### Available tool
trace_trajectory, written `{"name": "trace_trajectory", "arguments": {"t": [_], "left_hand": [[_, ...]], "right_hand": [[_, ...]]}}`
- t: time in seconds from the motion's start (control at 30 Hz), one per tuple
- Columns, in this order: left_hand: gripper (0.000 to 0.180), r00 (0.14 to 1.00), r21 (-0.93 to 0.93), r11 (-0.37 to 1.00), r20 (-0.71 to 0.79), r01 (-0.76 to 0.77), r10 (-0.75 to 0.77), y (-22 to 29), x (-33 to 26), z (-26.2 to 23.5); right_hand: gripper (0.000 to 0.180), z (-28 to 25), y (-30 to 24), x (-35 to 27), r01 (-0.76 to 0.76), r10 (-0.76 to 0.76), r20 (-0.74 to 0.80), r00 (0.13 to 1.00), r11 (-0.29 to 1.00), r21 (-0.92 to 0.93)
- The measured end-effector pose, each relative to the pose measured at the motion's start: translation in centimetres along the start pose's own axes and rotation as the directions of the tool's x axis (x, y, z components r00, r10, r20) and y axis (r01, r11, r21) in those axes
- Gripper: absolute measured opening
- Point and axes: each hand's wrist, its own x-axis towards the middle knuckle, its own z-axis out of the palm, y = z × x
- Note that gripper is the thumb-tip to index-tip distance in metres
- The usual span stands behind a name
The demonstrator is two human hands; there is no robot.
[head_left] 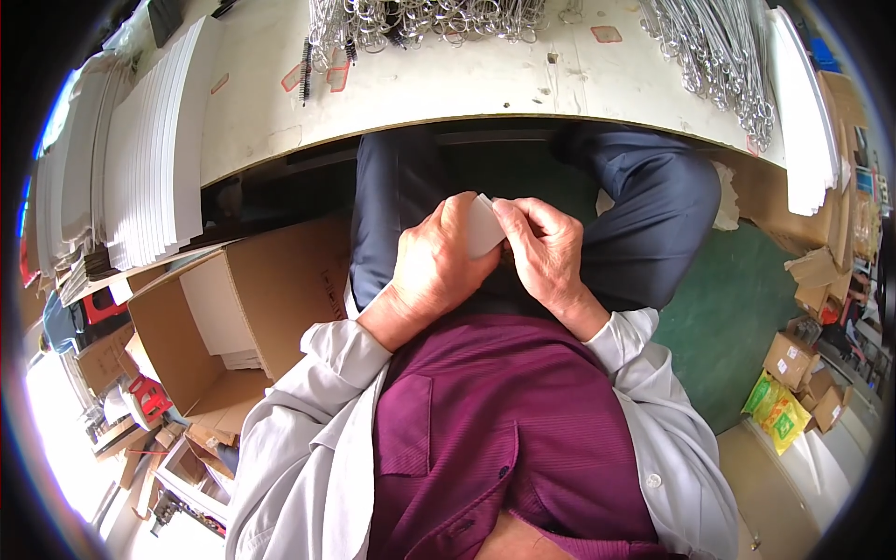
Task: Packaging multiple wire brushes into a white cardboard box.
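Above my lap, in the middle of the view, my left hand (435,254) wraps round a white carton (484,229). Only its small end shows; the rest is hidden by the hand, so its length cannot be made out. My right hand (541,245) pinches the carton's upper right edge between thumb and fingers. On the table beyond lie wire-handled brushes (411,21), their looped ends towards me and a few black bristle heads (305,75) among them. A second bundle of looped wires (714,61) lies at the far right.
Long white cartons (159,149) stand stacked at the left, with more white cartons (801,121) at the table's right end. An open cardboard box (280,294) with white pieces inside stands left of my legs. The table edge (485,116) runs above my knees.
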Motion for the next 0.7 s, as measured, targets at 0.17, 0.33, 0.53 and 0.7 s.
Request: {"name": "trace_trajectory", "arguments": {"t": [0.17, 0.33, 0.53, 0.7], "left_hand": [[0.054, 0.993, -0.082, 0.992, 0.082, 0.096, -0.089, -0.5, 0.1, -0.2], [0.056, 0.984, -0.087, 0.985, 0.109, 0.151, -0.142, -1.0, 0.5, -0.8], [0.049, 0.996, -0.033, 0.996, 0.022, 0.088, -0.087, -1.2, 0.1, -0.9], [0.061, 0.987, -0.159, 0.979, 0.120, 0.125, -0.106, -0.8, 0.0, -3.3]], "right_hand": [[0.032, -0.4, 0.9, -0.3, 0.196, -0.186, 0.109, 0.976, 0.977, -0.088], [0.045, 0.3, 0.0, -0.4, 0.232, -0.216, 0.178, 0.960, 0.970, -0.074], [0.039, 0.9, -0.6, 0.0, 0.209, -0.183, 0.202, 0.962, 0.971, -0.115], [0.037, 1.0, -0.9, 0.3, 0.031, -0.040, 0.153, 0.987, 0.998, 0.058]]}}
